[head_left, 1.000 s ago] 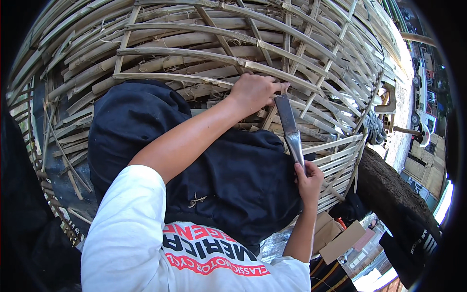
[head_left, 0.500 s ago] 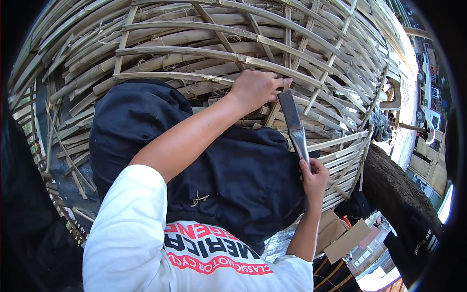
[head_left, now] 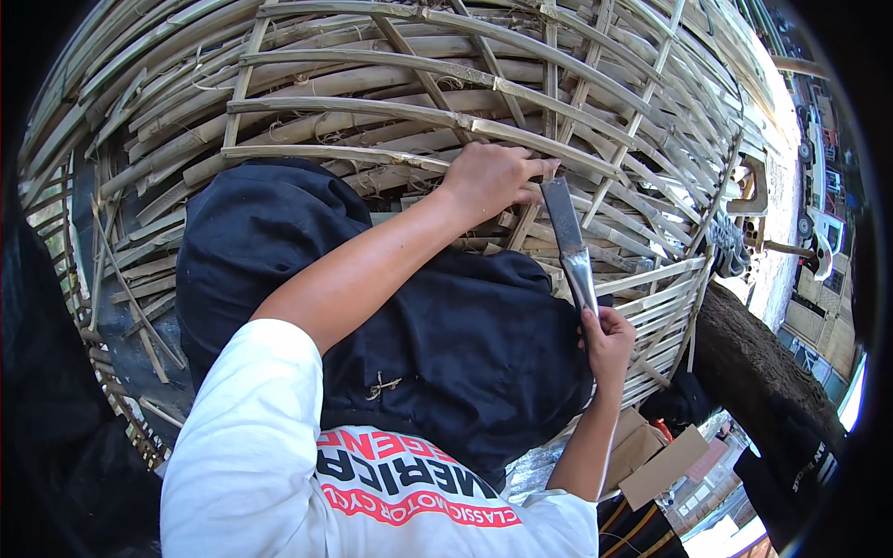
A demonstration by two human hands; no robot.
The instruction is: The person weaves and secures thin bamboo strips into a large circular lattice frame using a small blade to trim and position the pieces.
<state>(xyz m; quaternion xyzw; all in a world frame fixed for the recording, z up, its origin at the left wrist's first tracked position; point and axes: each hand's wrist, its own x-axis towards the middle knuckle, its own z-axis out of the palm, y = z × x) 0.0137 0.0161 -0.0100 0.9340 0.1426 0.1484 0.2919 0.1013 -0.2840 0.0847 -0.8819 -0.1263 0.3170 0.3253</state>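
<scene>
A broad knife with a dark, square-ended blade and a shiny tapered metal handle stands nearly upright. My right hand is closed round the lower end of its handle. Near the blade's tip, my left hand grips a split bamboo strip, the lowest long one of an open lattice. Its thumb and forefinger reach the blade's upper end; whether they touch it I cannot tell. The bamboo lattice of long strips and crosspieces spreads beyond both hands. My dark-clothed legs lie under my forearms.
Stacked bamboo poles lie beneath the lattice. Woven slats rise close by my right hand. A thick log and an opened cardboard box are at the right. Parked vehicles show at the far right.
Both hands and the knife have shifted slightly right and downward in the picture. The lattice has shifted a little the same way. Each hand keeps its grip.
</scene>
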